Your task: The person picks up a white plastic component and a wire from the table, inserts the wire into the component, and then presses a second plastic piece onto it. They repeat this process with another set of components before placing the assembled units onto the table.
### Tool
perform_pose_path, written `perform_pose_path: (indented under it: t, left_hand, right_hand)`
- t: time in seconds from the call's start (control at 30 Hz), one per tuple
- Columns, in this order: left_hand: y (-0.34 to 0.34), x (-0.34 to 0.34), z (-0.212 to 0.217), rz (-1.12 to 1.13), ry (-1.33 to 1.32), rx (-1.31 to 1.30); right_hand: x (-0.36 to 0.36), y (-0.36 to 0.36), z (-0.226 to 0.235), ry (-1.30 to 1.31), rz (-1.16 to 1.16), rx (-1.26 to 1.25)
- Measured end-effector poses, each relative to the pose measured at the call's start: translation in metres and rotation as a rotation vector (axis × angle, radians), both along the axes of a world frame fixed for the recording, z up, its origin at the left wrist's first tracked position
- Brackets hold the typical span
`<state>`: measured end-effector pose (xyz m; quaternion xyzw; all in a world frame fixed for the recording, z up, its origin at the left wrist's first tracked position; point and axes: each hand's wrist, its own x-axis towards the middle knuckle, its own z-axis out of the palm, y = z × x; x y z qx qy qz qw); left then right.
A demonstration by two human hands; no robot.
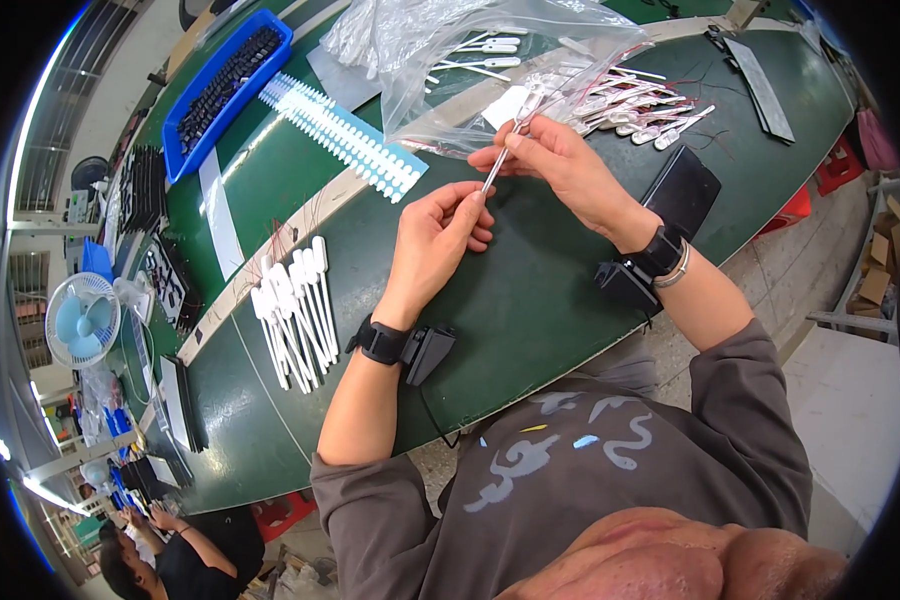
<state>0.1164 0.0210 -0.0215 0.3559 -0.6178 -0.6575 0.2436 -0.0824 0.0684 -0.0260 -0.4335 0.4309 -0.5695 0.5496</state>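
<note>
Both hands meet over the green table, on a thin white plastic stick [497,170] with a wider end. My left hand [442,238] pinches its lower end between thumb and fingers. Higher up, the fingers of my right hand [562,165] close round it near the wider end, partly hiding that end. Beyond my right hand lies a pile of similar white pieces [660,118] with thin red wires. Left of my left hand, more white paddle-ended sticks [295,310] lie in a loose bunch, with fine wires at their far end.
A clear plastic bag [410,95] holds white sticks at the back. Left of it are a blue sheet of white stickers [355,150] and a blue tray [178,165] of small black parts. A black flat case [688,190] lies by my right wrist. A co-worker [185,555] sits lower left.
</note>
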Motion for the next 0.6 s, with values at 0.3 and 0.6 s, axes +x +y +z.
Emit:
perform_pose_path:
  t: [0.3,0.6]
  left_hand:
    - [0.001,-0.0013,-0.0031,0.049,0.055,0.014]
    - [-0.0013,0.0022,0.0002,0.051,0.044,0.023]
  right_hand:
    - [0.0089,0.0036,0.0011,0.072,0.102,-0.013]
    - [0.0034,0.0007,0.0086,0.0,0.041,0.101]
